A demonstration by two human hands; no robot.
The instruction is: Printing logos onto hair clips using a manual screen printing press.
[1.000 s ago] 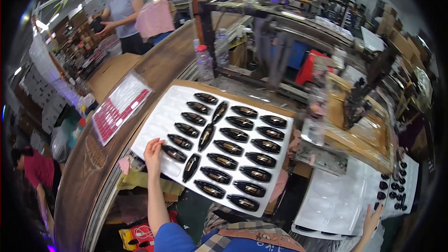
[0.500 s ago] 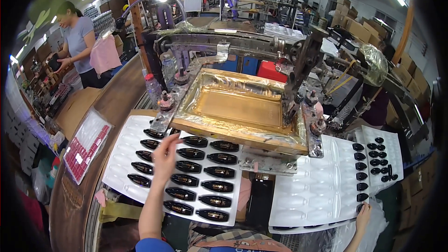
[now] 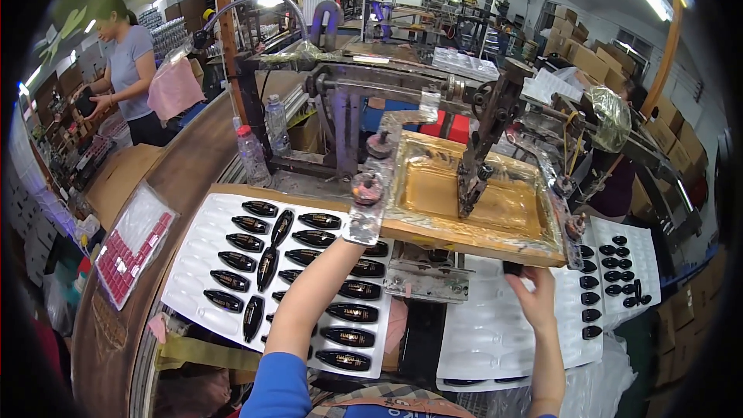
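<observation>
My left forearm (image 3: 309, 298) reaches over a white molded tray (image 3: 190, 263) and in beneath the wood-edged printing screen (image 3: 472, 236). The screen's corner clamp hides my left hand and its fingers. Glossy black boat-shaped pieces (image 3: 348, 313) with gold print lie in columns on that tray, and a few lie lengthwise between the columns. To the right of the press, my right hand (image 3: 535, 292) is closed on a dark piece (image 3: 511, 268) by the screen's front edge. Below that hand is a second white tray (image 3: 487, 325), with a column of black oval pieces (image 3: 590, 298) along its right side.
A metal support (image 3: 427, 282) juts out under the screen, between the trays. Another tray with small black ovals (image 3: 617, 264) sits at the far right. Red pieces in a clear sheet (image 3: 135, 251) lie at left. Bottles (image 3: 251, 151) stand behind. A person (image 3: 133, 70) works at back left.
The printing screen has shifted to the right. My left hand has gone from above the left tray to beneath the screen. My right hand has moved up and left from the right tray's edge.
</observation>
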